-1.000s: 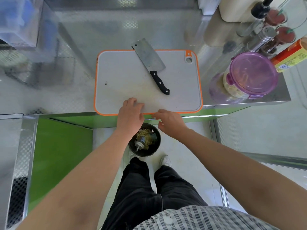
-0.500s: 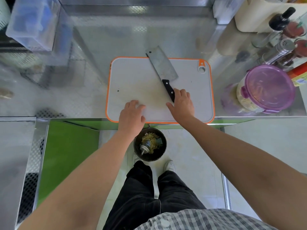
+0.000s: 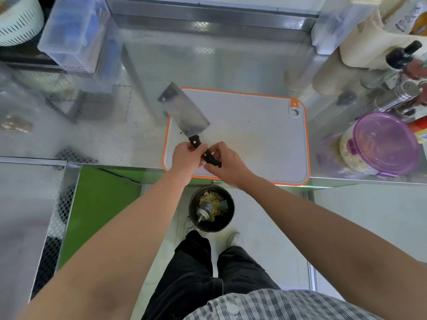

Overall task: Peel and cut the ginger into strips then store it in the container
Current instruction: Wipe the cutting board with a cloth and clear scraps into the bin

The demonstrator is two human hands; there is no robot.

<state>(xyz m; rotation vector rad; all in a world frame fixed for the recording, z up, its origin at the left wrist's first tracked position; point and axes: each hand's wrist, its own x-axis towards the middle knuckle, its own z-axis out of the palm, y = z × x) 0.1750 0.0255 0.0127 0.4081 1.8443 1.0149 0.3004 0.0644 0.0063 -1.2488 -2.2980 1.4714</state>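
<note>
Ginger strips, pale yellow, inside round clear container with purple lid, lid on, at right on steel counter | left hand and right hand both closed around black handle of steel cleaver | blade above left edge of grey orange-rimmed cutting board

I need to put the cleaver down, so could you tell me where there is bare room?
The cutting board is bare between both hands and its hanging hole. Counter left of the cleaver is free. The right is crowded: lidded container, shakers.
</note>
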